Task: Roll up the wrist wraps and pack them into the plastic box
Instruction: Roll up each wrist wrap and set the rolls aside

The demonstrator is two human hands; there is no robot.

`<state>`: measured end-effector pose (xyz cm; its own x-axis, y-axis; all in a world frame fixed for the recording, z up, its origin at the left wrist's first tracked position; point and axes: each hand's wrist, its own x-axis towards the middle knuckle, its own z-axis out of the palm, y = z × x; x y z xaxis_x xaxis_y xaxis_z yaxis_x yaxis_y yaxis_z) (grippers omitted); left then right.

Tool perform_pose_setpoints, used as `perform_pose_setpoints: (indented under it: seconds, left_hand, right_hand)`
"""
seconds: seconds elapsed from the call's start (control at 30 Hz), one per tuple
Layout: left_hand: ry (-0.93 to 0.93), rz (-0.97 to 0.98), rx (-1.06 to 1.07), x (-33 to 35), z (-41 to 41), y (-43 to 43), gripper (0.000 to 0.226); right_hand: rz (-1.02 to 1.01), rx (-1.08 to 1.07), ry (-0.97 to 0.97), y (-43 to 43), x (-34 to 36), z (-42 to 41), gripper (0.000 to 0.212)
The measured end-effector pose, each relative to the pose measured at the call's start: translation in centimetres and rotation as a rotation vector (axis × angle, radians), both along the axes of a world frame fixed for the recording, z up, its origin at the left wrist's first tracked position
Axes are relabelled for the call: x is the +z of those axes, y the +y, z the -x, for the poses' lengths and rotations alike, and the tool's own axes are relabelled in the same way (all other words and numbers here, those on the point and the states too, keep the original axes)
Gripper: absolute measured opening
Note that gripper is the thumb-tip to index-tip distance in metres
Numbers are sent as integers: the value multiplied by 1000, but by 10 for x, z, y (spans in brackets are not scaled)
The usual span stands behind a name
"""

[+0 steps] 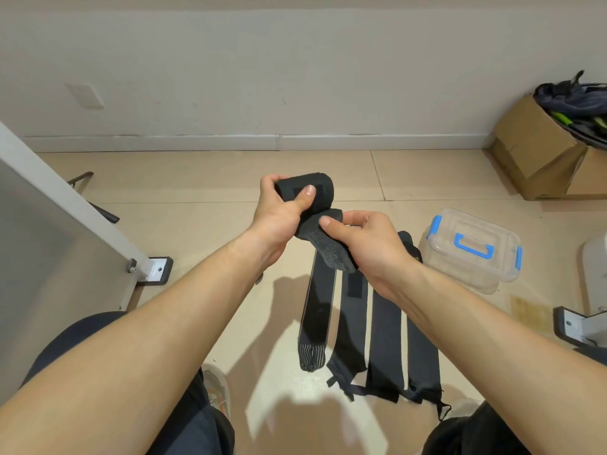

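Observation:
My left hand (279, 215) grips a rolled black wrist wrap (320, 192) held up in front of me, thumb pressed on its outer face. My right hand (368, 241) pinches the loose grey tail end of the wrap (328, 244) just below the roll. Several more black wrist wraps (384, 330) lie flat side by side on the tiled floor beneath my hands. A clear plastic box (473, 247) with blue latches and a blue handle stands on the floor to the right, its lid on.
A grey panel on a metal foot (154, 269) stands at the left. A cardboard box (545, 149) stuffed with dark items sits at the back right by the wall. Another metal foot (578, 326) is at the right edge. My shoes and knees frame the wraps.

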<state>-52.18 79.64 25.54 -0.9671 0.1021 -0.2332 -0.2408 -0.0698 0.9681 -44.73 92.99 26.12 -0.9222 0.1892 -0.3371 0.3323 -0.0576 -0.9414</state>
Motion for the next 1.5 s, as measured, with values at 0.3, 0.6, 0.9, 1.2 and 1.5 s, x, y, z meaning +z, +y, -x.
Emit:
perform_pose_setpoints:
  seconds: [0.3, 0.6, 0.9, 1.2, 1.5]
  left_hand:
    - [-44, -99, -198, 2, -7, 6, 31]
    - [-110, -160, -143, 7, -15, 8, 26]
    - [-118, -108, -118, 12, -13, 6, 24]
    - [-167, -156, -156, 17, -20, 6, 25]
    - [-158, -128, -214, 24, -30, 6, 27]
  right_hand:
    - [208, -45, -34, 10, 14, 2, 22]
    - [342, -96, -61, 6, 19, 0, 20]
    - [307, -69, 29, 7, 26, 0, 17]
    - [150, 135, 157, 18, 30, -3, 18]
    - [-482, 104, 342, 30, 25, 6, 19]
